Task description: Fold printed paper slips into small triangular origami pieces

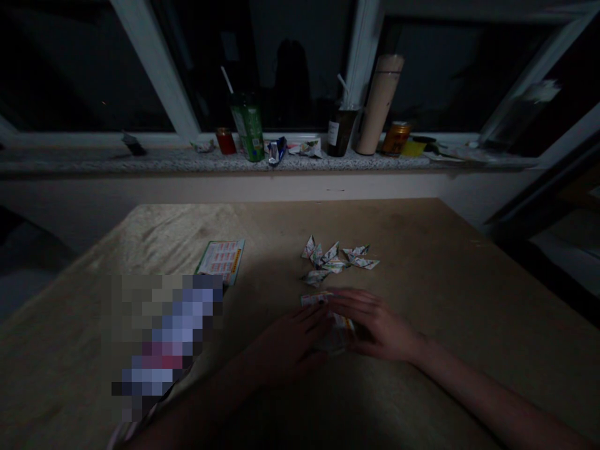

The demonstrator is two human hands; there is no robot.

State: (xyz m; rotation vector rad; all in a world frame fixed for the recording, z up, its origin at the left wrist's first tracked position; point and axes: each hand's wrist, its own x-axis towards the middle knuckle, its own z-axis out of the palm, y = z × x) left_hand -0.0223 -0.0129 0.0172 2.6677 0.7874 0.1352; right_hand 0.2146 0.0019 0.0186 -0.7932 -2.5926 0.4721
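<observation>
Both hands rest on a tan table (445,294) in dim light, pressing on a small printed paper (338,331) between them. My left hand (288,344) lies flat with its fingers stretched toward the paper's left end. My right hand (372,325) lies over the paper, fingers extended and close together. Just beyond the hands sits a cluster of several small folded paper pieces (337,257). A flat printed sheet (221,259) lies to the left of the cluster.
A blurred-out patch (164,340) covers something on the table's left. The window sill (140,161) behind holds a green cup with straw (248,128), a red jar (225,141), a dark cup (341,128), a tall beige flask (379,103), a can (396,137) and wrappers.
</observation>
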